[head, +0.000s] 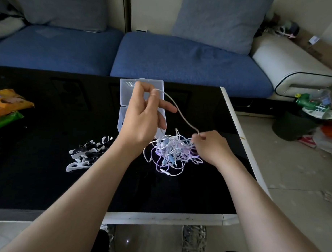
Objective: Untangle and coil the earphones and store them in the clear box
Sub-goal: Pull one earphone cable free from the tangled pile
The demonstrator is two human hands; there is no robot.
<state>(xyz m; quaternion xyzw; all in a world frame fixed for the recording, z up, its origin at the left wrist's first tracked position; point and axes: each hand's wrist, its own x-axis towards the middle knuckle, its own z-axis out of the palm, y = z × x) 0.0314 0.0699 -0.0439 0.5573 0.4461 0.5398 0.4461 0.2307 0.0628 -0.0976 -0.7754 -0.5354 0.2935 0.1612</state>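
A single pale strand (181,114) is drawn up out of the earphones (171,154), which are seen heaped in a white, lilac and blue tangle on the black tabletop (69,185). The upper end of the strand is pinched at the curled fingertips of the left hand (142,115), which is raised above the tabletop, with one finger pointed out to the right. The lower end is nipped by the right hand (211,147), whose fingers are curled in tight and set right against the right edge of the tangle. Between the two hands the strand is hung in a loose curve. The clear box (154,84) is found just beyond the tangle, open, its lid stood up and partly hidden behind the left hand. To the left of the tangle a cluster of black-and-white flat pieces (89,153) is laid out. At the far left edge an orange packet (6,101) and a green packet (5,120) are seen. A blue sofa (178,59) is placed behind the tabletop.
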